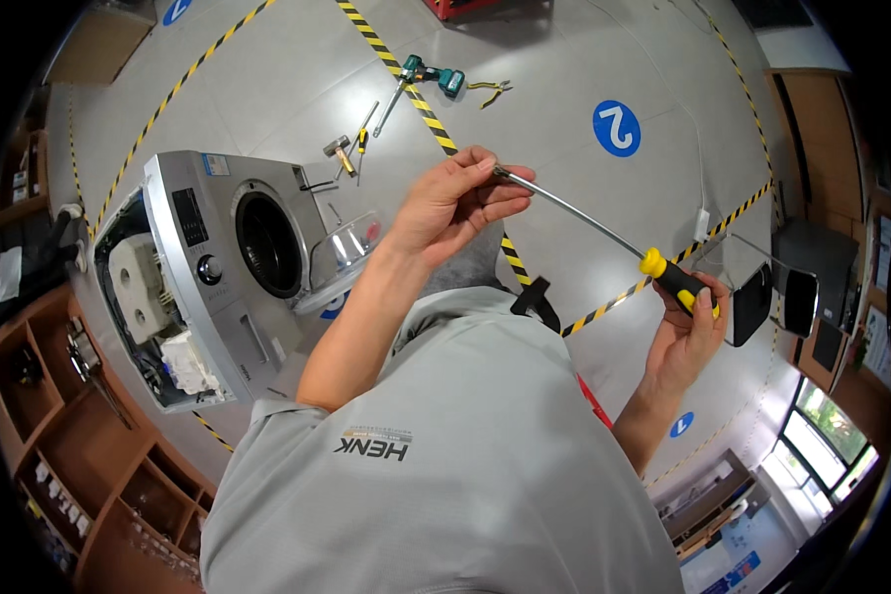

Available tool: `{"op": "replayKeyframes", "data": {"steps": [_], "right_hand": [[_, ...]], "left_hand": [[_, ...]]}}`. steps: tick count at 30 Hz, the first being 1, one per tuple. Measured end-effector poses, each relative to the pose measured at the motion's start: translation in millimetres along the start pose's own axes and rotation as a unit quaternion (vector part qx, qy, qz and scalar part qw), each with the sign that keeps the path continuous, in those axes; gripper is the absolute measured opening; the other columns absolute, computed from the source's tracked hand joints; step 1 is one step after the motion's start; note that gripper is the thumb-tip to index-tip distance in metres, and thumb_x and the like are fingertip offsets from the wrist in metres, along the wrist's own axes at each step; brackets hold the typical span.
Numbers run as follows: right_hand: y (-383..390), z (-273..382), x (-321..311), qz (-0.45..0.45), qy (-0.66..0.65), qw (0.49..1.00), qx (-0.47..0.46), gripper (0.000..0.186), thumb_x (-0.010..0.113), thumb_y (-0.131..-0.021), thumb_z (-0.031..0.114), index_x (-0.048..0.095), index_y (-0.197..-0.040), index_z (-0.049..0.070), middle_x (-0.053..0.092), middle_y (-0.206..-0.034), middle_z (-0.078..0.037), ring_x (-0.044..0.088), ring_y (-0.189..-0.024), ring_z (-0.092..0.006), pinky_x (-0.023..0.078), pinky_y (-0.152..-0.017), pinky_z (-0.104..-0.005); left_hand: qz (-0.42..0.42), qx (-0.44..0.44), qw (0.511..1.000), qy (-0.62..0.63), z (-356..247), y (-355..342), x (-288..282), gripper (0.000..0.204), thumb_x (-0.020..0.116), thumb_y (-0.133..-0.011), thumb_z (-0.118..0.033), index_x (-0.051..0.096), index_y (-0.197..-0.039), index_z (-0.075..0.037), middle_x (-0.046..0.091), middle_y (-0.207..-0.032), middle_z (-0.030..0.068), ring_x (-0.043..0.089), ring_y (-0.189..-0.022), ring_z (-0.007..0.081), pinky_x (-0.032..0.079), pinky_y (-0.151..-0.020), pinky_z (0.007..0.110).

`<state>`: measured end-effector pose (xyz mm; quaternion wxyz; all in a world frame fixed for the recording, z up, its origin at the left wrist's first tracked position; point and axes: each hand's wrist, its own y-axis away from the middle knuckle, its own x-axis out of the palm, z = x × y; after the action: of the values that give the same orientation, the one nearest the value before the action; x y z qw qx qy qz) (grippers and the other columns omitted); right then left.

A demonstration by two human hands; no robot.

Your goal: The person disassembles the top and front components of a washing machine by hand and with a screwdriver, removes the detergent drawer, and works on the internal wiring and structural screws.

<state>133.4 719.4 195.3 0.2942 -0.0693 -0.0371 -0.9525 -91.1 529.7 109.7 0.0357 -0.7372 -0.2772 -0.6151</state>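
A long screwdriver (584, 216) with a yellow and black handle slants in front of my chest. My right hand (688, 337) is wrapped around its handle. At the far end of the metal shaft, my left hand (460, 198) pinches the tip between thumb and forefinger, its other fingers loosely curled. Something small and dark shows at that tip; too small to name. To the left stands a silver washing machine (233, 342), its top cover off and its round door (346, 252) swung out toward my left forearm.
On the floor ahead lie a teal cordless drill (450, 81), yellow pliers (490, 92), a hammer (339, 148), a smaller screwdriver (362, 142) and a metal rod. A chair (797, 297) is at right, wooden shelving (99, 436) at left. Striped tape (629, 295) crosses the floor.
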Motion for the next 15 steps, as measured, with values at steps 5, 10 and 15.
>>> {"op": "replayKeyframes", "data": {"steps": [5, 10, 15], "right_hand": [[-47, 6, 20, -0.002, 0.019, 1.000, 0.003, 0.022, 0.056, -0.090, 0.012, 0.052, -0.106, -0.002, 0.061, -0.101, -0.021, 0.062, -0.096, -0.0277, 0.051, -0.089, -0.0391], [-119, -5, 69, 0.033, 0.056, 0.998, 0.006, 0.023, 0.057, -0.090, 0.014, 0.053, -0.108, 0.001, 0.061, -0.100, -0.019, 0.062, -0.099, -0.0271, 0.049, -0.092, -0.0406], [-213, -9, 149, 0.113, 0.097, 0.989, -0.023, 0.022, 0.060, -0.088, 0.013, 0.055, -0.107, 0.003, 0.062, -0.100, -0.017, 0.062, -0.101, -0.0273, 0.047, -0.095, -0.0407]], "left_hand": [[0.018, 0.006, 1.000, 0.010, -26, -32, 4, 0.014, 0.048, -0.097, -0.013, 0.049, -0.102, 0.000, 0.059, -0.110, 0.0276, 0.067, -0.095, 0.0294, 0.057, -0.088, 0.039], [0.027, 0.052, 0.997, 0.050, -75, -76, -6, 0.013, 0.048, -0.097, -0.013, 0.050, -0.100, -0.001, 0.059, -0.110, 0.0280, 0.067, -0.095, 0.0295, 0.056, -0.087, 0.039], [-0.013, 0.142, 0.990, -0.002, -148, -123, -14, 0.012, 0.050, -0.096, -0.014, 0.052, -0.098, -0.002, 0.062, -0.106, 0.0250, 0.067, -0.093, 0.0282, 0.057, -0.085, 0.037]]}}
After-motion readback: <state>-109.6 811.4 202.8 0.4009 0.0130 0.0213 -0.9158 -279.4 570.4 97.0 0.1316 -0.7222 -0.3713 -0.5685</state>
